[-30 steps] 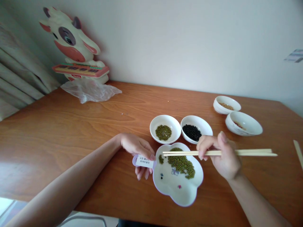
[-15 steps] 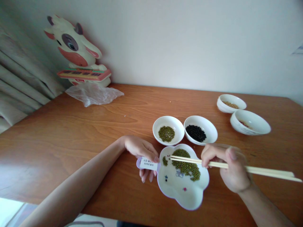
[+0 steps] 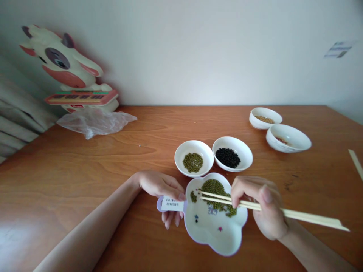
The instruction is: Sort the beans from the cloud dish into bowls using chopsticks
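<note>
My left hand (image 3: pixel 164 192) grips the labelled handle of a flower-shaped white plate (image 3: pixel 210 238) with a lilac rim, thumb on top and fingers beneath. Green mung beans (image 3: pixel 212 189) lie in a large heap on its far side, and a few form a small cluster (image 3: pixel 193 196) near the handle. A single dark bean (image 3: pixel 196 221) rests lower down. My right hand (image 3: pixel 261 204) is closed on a pair of pale chopsticks (image 3: pixel 309 218), their tips slightly apart over the plate, between the cluster and the heap. I cannot tell whether a bean is between the tips.
Beyond the plate stand a bowl of mung beans (image 3: pixel 208 160) and a bowl of black beans (image 3: pixel 246 155). Two more white bowls, one with yellowish grains (image 3: pixel 255 122) and another (image 3: pixel 300 143), sit at back right. A cow toy (image 3: pixel 73 71) and plastic bag (image 3: pixel 99 122) are back left.
The whole view has swung to the right, bringing a pale stick into sight at the right edge. The chopstick tips have spread a little and shifted slightly nearer to me over the plate.
</note>
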Available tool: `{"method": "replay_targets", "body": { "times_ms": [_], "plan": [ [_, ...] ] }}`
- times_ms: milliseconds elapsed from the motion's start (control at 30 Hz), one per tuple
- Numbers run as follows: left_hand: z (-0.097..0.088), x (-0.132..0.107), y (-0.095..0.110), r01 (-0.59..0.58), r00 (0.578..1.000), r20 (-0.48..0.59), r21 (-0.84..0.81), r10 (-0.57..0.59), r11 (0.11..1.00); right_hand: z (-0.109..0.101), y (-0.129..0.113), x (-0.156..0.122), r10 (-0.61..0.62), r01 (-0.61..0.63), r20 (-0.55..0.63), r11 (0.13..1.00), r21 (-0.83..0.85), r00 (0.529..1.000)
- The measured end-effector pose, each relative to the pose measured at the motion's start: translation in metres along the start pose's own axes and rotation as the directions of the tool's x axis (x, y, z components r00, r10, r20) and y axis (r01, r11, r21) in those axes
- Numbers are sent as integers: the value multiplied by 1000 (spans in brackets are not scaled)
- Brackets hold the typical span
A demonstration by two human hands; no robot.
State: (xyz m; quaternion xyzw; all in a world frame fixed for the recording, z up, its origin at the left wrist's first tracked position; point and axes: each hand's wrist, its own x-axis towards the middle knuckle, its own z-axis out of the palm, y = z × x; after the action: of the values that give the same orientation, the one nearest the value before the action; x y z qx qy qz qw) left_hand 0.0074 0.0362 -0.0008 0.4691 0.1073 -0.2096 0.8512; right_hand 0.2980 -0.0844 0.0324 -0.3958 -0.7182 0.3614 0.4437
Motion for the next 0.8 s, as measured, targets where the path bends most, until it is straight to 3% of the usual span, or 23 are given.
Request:
{"method": "replay_targets", "body": {
  "times_ms": [800],
  "plan": [
    [6, -3, 11, 3, 1000, -11, 57, -2, 998, 4, -2, 1, 2, -3, -16, 1000, -21, 1000]
  ]
}}
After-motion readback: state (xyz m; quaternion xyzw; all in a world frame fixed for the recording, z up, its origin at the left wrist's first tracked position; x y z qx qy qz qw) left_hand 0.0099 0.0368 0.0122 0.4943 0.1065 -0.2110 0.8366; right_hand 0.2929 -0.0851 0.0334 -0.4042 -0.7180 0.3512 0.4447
